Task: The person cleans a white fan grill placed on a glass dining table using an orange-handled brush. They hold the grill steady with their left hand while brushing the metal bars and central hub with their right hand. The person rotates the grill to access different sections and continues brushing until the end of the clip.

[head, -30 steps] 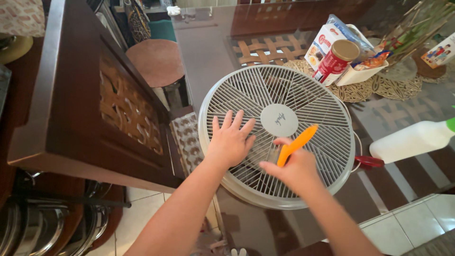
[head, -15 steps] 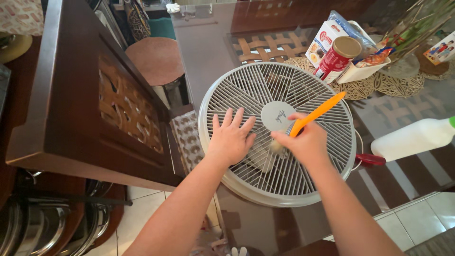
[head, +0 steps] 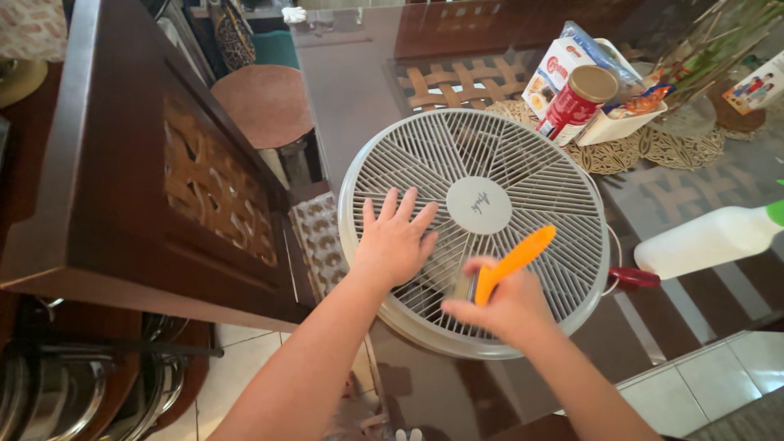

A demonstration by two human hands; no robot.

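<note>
Fingers spread flat, one hand steadies a fan grille while the other grips a brush.

Left hand (head: 398, 242) presses open on the grey fan grille (head: 474, 229) lying on the glass table (head: 351, 90); right hand (head: 502, 306) is closed around an orange-handled brush (head: 508, 265) at the grille's near edge.

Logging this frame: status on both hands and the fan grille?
Left hand flat on grey fan grille, fingers spread. Right hand gripping orange-handled brush over grille's near part. White bottle beside grille, apart.
</note>
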